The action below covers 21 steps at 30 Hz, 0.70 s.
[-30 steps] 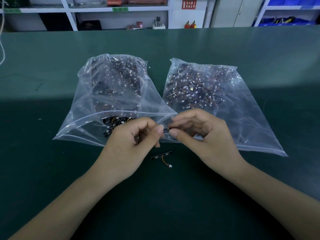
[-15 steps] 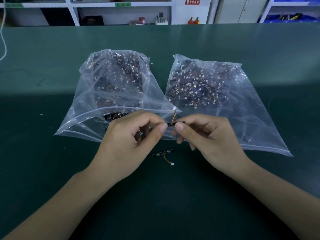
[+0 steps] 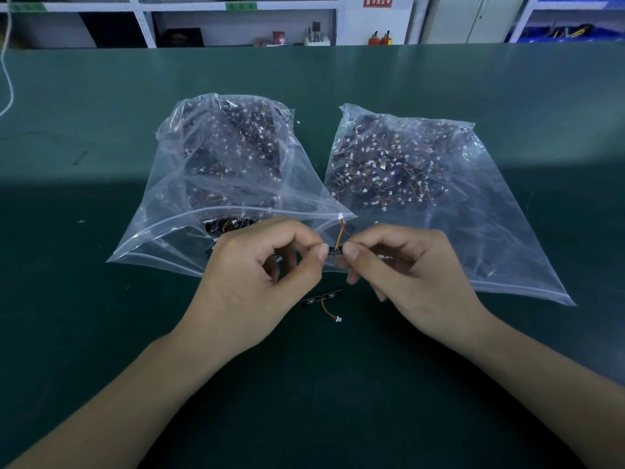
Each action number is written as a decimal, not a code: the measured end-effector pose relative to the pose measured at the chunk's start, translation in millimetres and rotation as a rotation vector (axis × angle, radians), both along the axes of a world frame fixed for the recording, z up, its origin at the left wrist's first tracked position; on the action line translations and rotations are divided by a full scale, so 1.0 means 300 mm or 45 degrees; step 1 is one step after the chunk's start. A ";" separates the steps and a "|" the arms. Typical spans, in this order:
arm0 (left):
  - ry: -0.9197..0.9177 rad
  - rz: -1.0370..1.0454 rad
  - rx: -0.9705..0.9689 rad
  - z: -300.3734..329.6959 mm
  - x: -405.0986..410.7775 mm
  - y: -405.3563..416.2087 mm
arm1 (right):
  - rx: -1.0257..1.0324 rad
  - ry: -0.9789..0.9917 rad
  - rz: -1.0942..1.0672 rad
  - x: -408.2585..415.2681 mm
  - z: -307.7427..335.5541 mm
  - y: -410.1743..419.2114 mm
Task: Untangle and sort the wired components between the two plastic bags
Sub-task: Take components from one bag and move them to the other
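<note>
Two clear plastic bags lie side by side on the green table, the left bag [image 3: 162, 231] and the right bag [image 3: 500, 231], each holding several small black boards with orange wires and white plugs. My left hand [image 3: 257, 279] and my right hand [image 3: 402, 265] pinch the two ends of one small black wired component [image 3: 335, 250] between them, in front of the left bag's mouth. Its orange wire curls upward to a white plug. A second wired component [image 3: 321, 298] lies loose on the table just below my hands.
The green table [image 3: 101, 333] stretches wide on all sides of the bags. A white cord [image 3: 8, 79] hangs at the far left. Shelves and blue bins stand behind the table's far edge.
The component between my fingertips has come out into plain view, its wire and white plug now standing up. My hands have shifted slightly apart. The loose component on the table has not moved.
</note>
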<state>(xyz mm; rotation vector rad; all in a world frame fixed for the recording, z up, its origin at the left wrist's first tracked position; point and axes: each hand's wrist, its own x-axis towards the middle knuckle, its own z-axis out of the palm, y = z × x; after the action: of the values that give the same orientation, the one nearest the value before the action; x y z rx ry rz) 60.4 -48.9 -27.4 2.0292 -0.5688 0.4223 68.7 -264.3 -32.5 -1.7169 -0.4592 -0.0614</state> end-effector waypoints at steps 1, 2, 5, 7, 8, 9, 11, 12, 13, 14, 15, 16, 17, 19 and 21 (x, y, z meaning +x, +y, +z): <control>-0.001 0.001 0.004 0.001 0.000 0.001 | -0.007 -0.006 -0.002 -0.001 -0.001 0.001; -0.003 0.004 0.008 0.002 0.000 0.000 | -0.012 -0.008 -0.001 -0.002 -0.001 0.003; 0.006 0.012 0.010 0.003 0.000 -0.001 | -0.005 0.008 0.007 -0.002 -0.001 0.002; 0.003 0.009 0.016 0.003 0.001 0.000 | -0.019 -0.001 0.007 -0.003 -0.001 0.000; -0.002 0.005 0.019 0.003 0.001 0.000 | -0.028 -0.011 0.007 -0.003 -0.002 -0.001; -0.004 0.003 0.020 0.003 0.002 0.001 | -0.032 -0.017 0.006 -0.003 -0.002 -0.003; -0.004 0.004 0.017 0.001 0.001 0.000 | -0.026 -0.014 0.003 0.001 -0.004 -0.005; -0.001 0.006 0.013 0.001 0.000 0.000 | -0.021 -0.011 0.002 0.003 -0.005 -0.006; 0.002 0.008 0.009 0.000 0.000 -0.001 | -0.018 -0.010 0.001 0.004 -0.007 -0.007; 0.002 0.008 0.009 -0.001 0.000 -0.001 | -0.018 -0.012 0.001 0.005 -0.008 -0.007; -0.002 0.005 0.013 -0.001 0.001 -0.001 | -0.022 -0.016 0.003 0.004 -0.008 -0.006; -0.011 0.001 0.021 0.000 0.000 -0.001 | -0.028 -0.021 0.006 0.003 -0.009 -0.007; -0.021 -0.003 0.029 0.000 0.000 -0.002 | -0.031 -0.024 0.007 0.003 -0.010 -0.008; -0.029 -0.005 0.034 0.001 -0.001 -0.001 | -0.024 -0.024 0.007 0.004 -0.009 -0.009; -0.028 -0.003 0.036 0.000 0.000 0.000 | -0.029 -0.034 0.007 0.004 -0.008 -0.012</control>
<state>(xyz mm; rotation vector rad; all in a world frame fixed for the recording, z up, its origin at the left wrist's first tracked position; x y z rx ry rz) 60.3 -48.9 -27.5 2.0531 -0.5938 0.4376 69.9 -267.9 -34.8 -1.7389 -0.4862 -0.0751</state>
